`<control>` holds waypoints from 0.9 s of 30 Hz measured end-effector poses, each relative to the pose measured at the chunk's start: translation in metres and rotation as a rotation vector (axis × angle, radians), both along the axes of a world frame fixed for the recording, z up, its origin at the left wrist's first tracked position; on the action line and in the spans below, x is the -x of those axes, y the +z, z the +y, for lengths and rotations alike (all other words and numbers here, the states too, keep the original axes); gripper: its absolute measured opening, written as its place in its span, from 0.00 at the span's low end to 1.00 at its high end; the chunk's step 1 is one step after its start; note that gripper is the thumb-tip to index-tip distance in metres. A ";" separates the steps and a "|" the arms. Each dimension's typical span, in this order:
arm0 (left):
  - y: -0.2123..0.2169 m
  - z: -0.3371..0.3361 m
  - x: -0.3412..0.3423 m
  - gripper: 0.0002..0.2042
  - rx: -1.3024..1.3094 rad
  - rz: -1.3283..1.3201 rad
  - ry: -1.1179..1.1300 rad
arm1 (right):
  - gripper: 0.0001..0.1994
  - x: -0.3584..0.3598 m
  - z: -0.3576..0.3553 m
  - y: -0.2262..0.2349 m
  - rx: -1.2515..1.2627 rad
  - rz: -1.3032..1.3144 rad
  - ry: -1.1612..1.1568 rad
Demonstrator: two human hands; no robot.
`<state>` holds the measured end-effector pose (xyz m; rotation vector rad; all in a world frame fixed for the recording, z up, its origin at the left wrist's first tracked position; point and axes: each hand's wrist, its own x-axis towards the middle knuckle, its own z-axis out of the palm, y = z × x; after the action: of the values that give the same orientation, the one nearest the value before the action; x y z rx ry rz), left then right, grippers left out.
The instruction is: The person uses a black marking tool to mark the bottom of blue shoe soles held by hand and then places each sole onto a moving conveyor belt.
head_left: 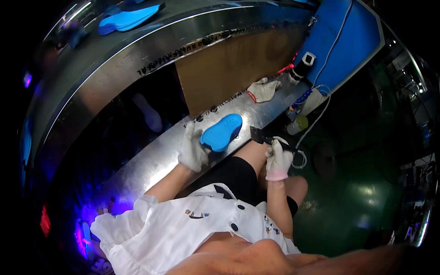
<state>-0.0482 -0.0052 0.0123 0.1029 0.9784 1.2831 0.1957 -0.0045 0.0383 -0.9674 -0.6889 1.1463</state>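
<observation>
In the head view, black lettering [185, 49] runs along the curved metal rim, more lines the ledge [153, 161], and faint dark characters mark the cardboard panel [238, 66]. The gloved left hand [193, 149] grasps one end of a blue shoe sole [222, 133] over the ledge; whether the sole also rests there cannot be told. The gloved right hand [278, 158] grips a dark, flat-headed tool [260, 136], its handle partly covered by the fingers. A pale, elongated object [147, 113] is dim in shadow.
</observation>
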 end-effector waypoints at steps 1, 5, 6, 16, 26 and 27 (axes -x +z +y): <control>-0.046 0.015 0.017 0.38 -0.208 -0.412 -0.321 | 0.08 0.002 -0.001 0.002 0.038 0.008 0.007; -0.057 0.023 -0.004 0.48 -0.103 -0.727 -0.432 | 0.08 0.004 -0.003 -0.013 0.029 -0.052 0.023; -0.049 0.021 -0.016 0.50 -0.036 -0.687 -0.369 | 0.07 0.005 -0.003 -0.013 0.081 -0.112 0.021; 0.014 -0.002 -0.061 0.44 -0.228 -0.458 -0.179 | 0.09 0.051 0.012 0.033 -0.427 -1.409 0.009; 0.013 -0.024 -0.068 0.46 -0.359 -0.674 -0.290 | 0.11 0.047 -0.011 0.072 -0.704 -1.167 -0.082; 0.019 -0.021 -0.069 0.47 -0.329 -0.699 -0.251 | 0.10 0.046 -0.016 0.070 -0.633 -1.039 0.021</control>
<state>0.0211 -0.0267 0.0308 0.0234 0.1473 1.1154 0.1498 -0.0206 0.1081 -0.9491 -1.7638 0.2958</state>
